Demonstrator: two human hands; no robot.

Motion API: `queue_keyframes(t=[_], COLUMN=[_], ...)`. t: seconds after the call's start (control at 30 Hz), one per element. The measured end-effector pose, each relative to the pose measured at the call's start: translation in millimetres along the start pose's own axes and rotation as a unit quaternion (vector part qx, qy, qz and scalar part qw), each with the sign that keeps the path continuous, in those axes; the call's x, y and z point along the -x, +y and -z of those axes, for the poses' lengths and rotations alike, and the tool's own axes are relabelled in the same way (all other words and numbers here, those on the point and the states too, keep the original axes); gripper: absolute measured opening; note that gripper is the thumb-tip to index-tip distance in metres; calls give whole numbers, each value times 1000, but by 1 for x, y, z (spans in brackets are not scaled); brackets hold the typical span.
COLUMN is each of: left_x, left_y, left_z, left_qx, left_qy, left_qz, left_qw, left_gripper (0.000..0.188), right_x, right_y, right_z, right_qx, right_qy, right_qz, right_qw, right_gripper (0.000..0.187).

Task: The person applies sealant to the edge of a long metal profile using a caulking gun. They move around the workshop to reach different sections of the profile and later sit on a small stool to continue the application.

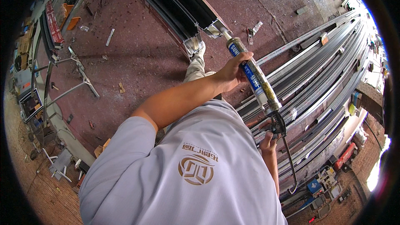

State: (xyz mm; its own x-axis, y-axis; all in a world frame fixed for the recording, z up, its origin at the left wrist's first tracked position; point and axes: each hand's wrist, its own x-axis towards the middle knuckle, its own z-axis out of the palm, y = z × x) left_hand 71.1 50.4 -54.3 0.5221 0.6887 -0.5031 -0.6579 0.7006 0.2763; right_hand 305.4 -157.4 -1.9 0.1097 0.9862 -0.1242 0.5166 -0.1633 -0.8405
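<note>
Both my hands are on a caulking gun, tilted so its nozzle points away from me and to the left. My left hand is wrapped round the barrel, where a blue and white sealant tube sits. My right hand is closed at the handle; part of its fingers is hidden behind the gun. The rod with its hooked end sticks out toward me. The pale nozzle tip is at the cut end of a black and silver metal profile; whether it touches cannot be told.
Long metal profiles are stacked across the right side. A metal frame stand is at left on the reddish floor, near a red-wrapped profile. Offcuts and scraps are scattered about. Tools and a red cylinder lie at lower right.
</note>
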Motion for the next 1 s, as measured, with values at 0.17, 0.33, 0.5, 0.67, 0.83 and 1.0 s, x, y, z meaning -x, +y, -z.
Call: queue_keyframes(t=[0.17, 0.33, 0.5, 0.67, 0.83, 1.0], left_x=[13, 6, -5, -10, -14, -14], left_y=[0, 0, 1, -1, -5, -4], left_z=[5, 3, 1, -3, -5, -4], left_qx=[17, 7, 9, 9, 11, 8], left_qy=[28, -13, 5, -23, -26, -25], left_qz=[9, 2, 33, 35, 44, 50], left_qw=[999, 1000, 999, 999, 999, 998], left_gripper=[43, 41, 32, 34, 35, 36], right_x=[-1, -9, -10, -7, -4, -9], right_y=[-6, -21, -30, -17, -15, -30], right_z=[1, -5, -12, -9, -4, 3], right_qx=[10, -3, -90, -50, -9, -57], right_qy=[-64, -45, 14, 37, 32, -47], right_qz=[-5, 19, -11, -6, -11, -10], right_qw=[998, 999, 996, 998, 999, 997], right_gripper=[54, 54, 57, 59, 62, 50])
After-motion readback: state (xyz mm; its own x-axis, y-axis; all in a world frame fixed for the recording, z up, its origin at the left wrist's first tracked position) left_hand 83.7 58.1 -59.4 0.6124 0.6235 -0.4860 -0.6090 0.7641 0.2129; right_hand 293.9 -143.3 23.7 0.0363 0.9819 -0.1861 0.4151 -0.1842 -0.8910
